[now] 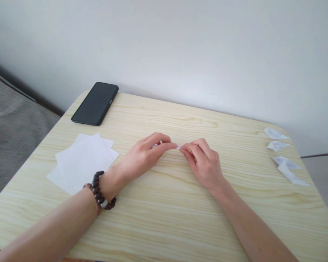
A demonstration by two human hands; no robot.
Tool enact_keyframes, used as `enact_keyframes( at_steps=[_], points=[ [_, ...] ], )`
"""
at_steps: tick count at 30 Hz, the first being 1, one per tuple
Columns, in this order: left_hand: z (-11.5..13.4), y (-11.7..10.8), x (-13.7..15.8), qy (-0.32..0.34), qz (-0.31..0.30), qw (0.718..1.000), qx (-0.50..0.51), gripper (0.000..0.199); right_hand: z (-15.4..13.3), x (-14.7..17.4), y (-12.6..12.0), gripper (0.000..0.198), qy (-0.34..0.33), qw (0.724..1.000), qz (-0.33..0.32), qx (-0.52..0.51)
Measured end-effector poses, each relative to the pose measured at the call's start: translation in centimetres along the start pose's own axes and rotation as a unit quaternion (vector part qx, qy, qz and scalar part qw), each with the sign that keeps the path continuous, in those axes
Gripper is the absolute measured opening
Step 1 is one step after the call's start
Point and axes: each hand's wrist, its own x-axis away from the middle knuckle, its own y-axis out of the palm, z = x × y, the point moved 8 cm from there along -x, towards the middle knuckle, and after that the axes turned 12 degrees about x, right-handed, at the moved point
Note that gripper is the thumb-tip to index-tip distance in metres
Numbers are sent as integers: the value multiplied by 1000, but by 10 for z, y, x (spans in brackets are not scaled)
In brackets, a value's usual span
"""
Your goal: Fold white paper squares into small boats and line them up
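Note:
A small folded piece of white paper (179, 146) is pinched between my two hands above the middle of the table. My left hand (146, 153) grips one end between thumb and fingers and covers most of it. My right hand (203, 160) pinches the other end with thumb and index finger. Only a narrow strip of the paper shows between the fingertips, so its full shape is hidden. Beside my left wrist lies a loose stack of white paper sheets (83, 158), fanned at different angles.
Several folded white paper pieces (278, 146) lie in a column at the table's right edge. A black smartphone (95, 103) rests at the back left corner. The pale wooden table (164, 218) stands against a white wall (180, 47). Grey fabric (16, 116) is at the left.

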Motion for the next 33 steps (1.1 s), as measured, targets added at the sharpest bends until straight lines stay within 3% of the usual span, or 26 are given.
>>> enact_keyframes(
  at_steps=[16, 26, 33],
  points=[
    [0, -6, -1, -4, 20, 1000, 16, 22, -3, 2, -3, 7, -38, 998, 20, -47],
    [11, -7, -3, 26, 17, 999, 25, 18, 2, 3, -3, 8, -1, 993, 38, -114],
    [8, -9, -6, -47, 59, 988, 135, 8, 8, 3, -4, 17, 35, 977, 48, -204]
  ],
)
